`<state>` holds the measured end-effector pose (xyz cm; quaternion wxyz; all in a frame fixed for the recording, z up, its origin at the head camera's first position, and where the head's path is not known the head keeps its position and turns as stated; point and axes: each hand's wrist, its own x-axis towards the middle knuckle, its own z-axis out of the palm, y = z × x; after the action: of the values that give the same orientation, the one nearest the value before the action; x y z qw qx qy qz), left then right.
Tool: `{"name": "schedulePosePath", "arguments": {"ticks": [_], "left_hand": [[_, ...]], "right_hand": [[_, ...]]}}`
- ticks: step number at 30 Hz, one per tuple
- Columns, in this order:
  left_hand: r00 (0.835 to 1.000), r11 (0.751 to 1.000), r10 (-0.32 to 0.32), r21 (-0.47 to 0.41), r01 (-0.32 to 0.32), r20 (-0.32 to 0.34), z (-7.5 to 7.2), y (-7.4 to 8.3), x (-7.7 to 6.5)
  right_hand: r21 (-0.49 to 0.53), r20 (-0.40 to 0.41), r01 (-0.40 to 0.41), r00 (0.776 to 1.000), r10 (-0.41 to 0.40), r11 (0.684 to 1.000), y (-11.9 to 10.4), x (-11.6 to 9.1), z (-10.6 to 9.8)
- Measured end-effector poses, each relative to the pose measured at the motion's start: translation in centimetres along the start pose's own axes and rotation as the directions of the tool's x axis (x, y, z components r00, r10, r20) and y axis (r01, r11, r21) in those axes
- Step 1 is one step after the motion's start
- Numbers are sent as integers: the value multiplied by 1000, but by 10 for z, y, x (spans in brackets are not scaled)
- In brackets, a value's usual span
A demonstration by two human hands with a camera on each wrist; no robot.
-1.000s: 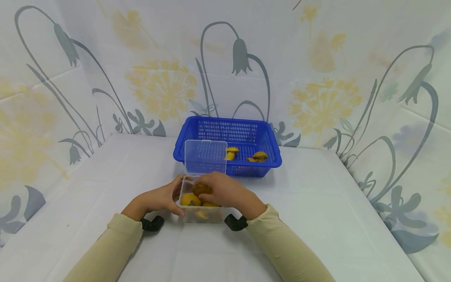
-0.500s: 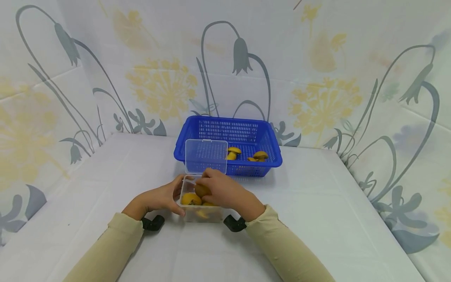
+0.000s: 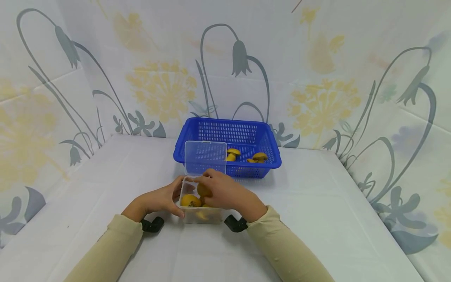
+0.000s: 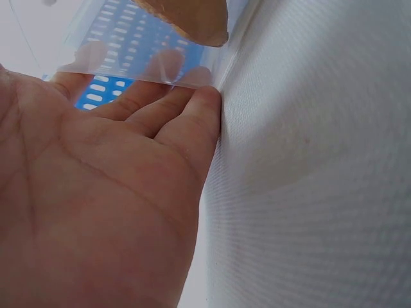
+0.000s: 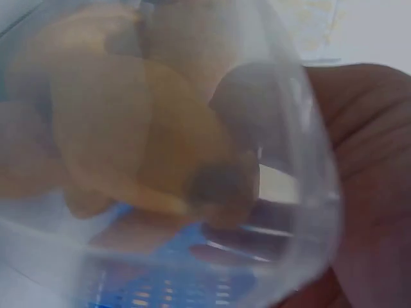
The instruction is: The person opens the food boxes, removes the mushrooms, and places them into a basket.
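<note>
A clear plastic box (image 3: 211, 217) stands on the table with its hinged lid (image 3: 206, 156) raised at the back. My left hand (image 3: 158, 200) holds its left side, thumb at the front corner and fingers along the wall. In the left wrist view those fingers (image 4: 186, 125) touch the clear side. My right hand (image 3: 227, 192) reaches inside over the right rim and grips a brownish mushroom (image 3: 203, 189); its fingertips are partly hidden. Yellow mushrooms (image 3: 190, 200) lie beneath and beside it. The right wrist view shows mushrooms (image 5: 128, 122) blurred through the box wall.
Behind the box is a blue perforated basket (image 3: 253, 168). A yellow mushroom (image 3: 232, 154) and more mushrooms (image 3: 260, 156) lie in it. The white cloth (image 3: 334, 203) covers the table, and a flower-patterned curtain (image 3: 299, 47) rises behind.
My right hand has shifted slightly within the box, its fingers changing position on the mushroom, which has tilted a little. The left hand and the box have stayed in place.
</note>
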<state>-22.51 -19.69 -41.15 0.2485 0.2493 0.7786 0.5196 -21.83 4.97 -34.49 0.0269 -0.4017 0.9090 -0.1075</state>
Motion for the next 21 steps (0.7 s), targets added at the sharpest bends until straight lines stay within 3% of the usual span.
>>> {"name": "schedulePosePath", "arguments": {"ticks": [4, 13, 21], "left_hand": [[1000, 1000, 15, -12, -15, 3, 0, 0, 0], [1000, 1000, -13, -15, 13, 2, 1, -3, 1], [1000, 1000, -14, -4, 14, 0, 1, -3, 2]], "right_hand": [[8, -10, -2, 1000, 2, 1000, 0, -4, -6], [42, -7, -57, 998, 57, 997, 0, -8, -15], [65, -31, -6, 999, 8, 998, 3, -14, -23]]}}
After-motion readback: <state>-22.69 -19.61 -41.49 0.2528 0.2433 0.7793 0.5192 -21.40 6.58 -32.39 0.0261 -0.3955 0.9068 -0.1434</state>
